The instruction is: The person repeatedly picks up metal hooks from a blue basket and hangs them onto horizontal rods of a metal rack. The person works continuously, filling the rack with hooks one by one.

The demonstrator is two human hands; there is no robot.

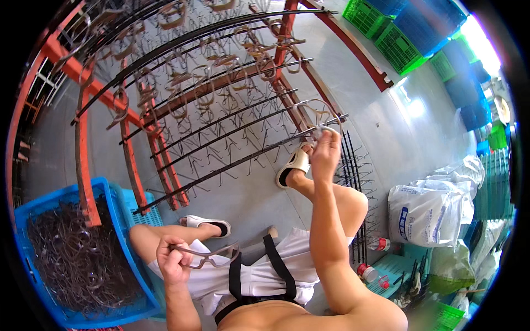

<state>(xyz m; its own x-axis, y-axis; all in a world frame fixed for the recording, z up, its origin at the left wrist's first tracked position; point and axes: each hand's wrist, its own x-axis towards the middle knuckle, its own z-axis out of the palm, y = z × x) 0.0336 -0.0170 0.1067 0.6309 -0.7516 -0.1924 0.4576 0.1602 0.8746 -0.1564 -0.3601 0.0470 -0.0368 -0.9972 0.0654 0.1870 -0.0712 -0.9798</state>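
My left hand [174, 257] grips an eyeglass-like plastic frame [209, 258] by one end, held over my lap. My right hand [327, 151] is raised at the right end of the nearest black hooked rod [248, 159], its fingers closed on another brownish frame [327, 108]; whether that frame rests on a hook I cannot tell. More such frames [207, 97] hang from hooks on the rods farther back. The rods lie across a red metal rack [134, 182]. A blue plastic crate [136, 281] at my left holds a heap of dark, thin frames [83, 256].
Hooked rods [356, 207] stand beside my right leg. White sacks [426, 215], plastic bottles [367, 273] and a teal crate [383, 285] lie at the right. Green and blue crates [397, 47] are stacked at the upper right. The rack's red arm [356, 45] juts out over the floor.
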